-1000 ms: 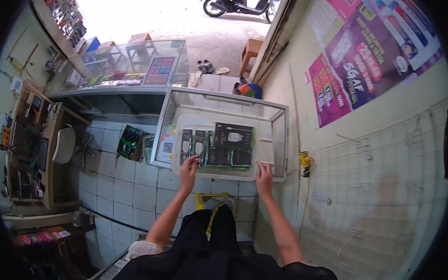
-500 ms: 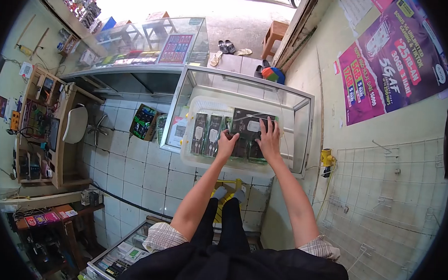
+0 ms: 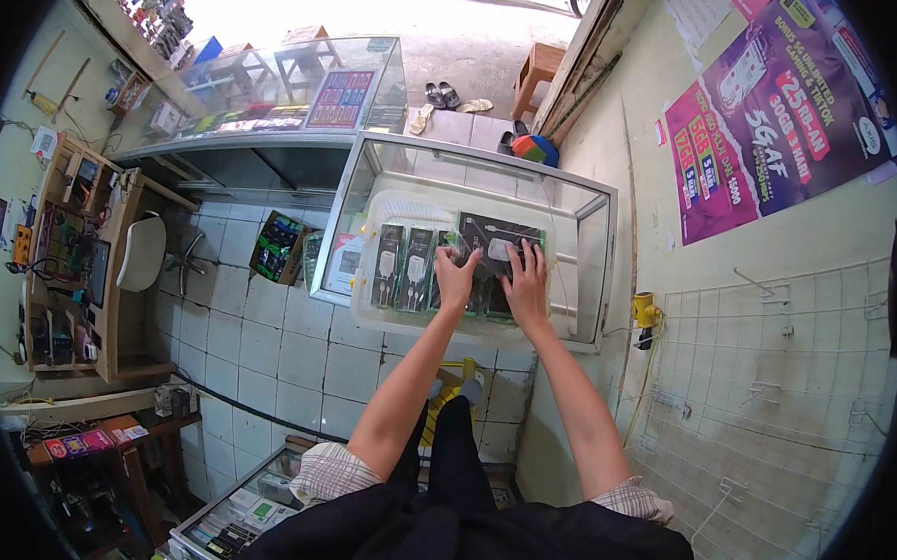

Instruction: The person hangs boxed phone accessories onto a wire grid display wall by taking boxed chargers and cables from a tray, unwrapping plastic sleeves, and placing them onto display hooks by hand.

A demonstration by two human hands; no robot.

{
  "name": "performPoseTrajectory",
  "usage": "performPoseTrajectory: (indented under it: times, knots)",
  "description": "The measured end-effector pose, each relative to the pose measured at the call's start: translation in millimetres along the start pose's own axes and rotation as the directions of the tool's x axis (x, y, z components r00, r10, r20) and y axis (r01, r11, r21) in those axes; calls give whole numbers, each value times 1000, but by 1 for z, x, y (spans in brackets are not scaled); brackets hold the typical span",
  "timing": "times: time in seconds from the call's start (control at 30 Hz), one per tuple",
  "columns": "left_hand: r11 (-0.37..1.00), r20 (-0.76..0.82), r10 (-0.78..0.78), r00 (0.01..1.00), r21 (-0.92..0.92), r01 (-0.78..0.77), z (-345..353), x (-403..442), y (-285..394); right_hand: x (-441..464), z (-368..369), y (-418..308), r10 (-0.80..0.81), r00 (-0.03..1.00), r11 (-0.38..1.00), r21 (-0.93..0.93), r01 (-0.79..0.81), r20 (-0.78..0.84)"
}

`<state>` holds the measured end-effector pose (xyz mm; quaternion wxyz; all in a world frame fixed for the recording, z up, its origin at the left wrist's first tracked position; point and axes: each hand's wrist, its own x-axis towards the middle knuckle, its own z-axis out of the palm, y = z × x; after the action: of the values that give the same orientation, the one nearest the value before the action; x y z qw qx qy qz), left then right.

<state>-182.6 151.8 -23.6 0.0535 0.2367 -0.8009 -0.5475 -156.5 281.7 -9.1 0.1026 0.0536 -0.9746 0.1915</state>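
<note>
A black charger box [image 3: 503,229] with a white charger pictured on it lies crosswise over other boxes. My left hand [image 3: 456,278] is closed at its lower left corner, thumb against the box. My right hand [image 3: 525,286] grips its right part, fingers curled over the front face; the fingertips' undersides are hidden. Beneath is a translucent plastic tub [image 3: 365,311]. Left of my hands, a narrow charger box [image 3: 388,264] and another charger box [image 3: 415,269] stand side by side in the tub, in clear wrapping. My wrists and forearms cover the tub's near edge.
The tub sits on a glass display case [image 3: 610,257] with a metal frame. Another glass showcase [image 3: 275,132] stands farther left. A wire rack [image 3: 754,393] lines the right wall. On the tiled floor are a carton [image 3: 281,246] and a white chair [image 3: 141,252].
The view has shifted slightly, so the scene sits a little farther left. My right hand's fingers have drawn closer together on the box; my left hand stays at its corner.
</note>
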Motion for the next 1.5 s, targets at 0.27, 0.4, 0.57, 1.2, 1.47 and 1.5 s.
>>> performPoseTrajectory:
  times: [0.27, 0.4, 0.57, 1.2, 1.47, 1.5]
  knots:
    - [927, 173, 278, 945, -305, -217, -52, -13, 55, -16, -62, -17, -9, 998, 981, 191, 19, -56]
    - [808, 425, 440, 791, -572, -141, -104, -23, 107, -21, -166, -40, 18, 985, 955, 295, 34, -173]
    - [809, 675, 581, 455, -538, -235, -139, -73, 211, -47, -303, -69, 57, 975, 817, 572, 79, -216]
    - [625, 413, 657, -631, -766, 149, -120, -391, 307, -388, -392, -171, 323, 257, 876, 185, -444, -911]
    - [657, 232, 647, -726, -653, 377, -177, -535, 242, -467, -414, -236, 200, -247, 807, 302, -508, -948]
    - [691, 239, 601, -762, -634, 347, -184, -546, 239, -474, -420, -247, 167, -267, 793, 290, -535, -949]
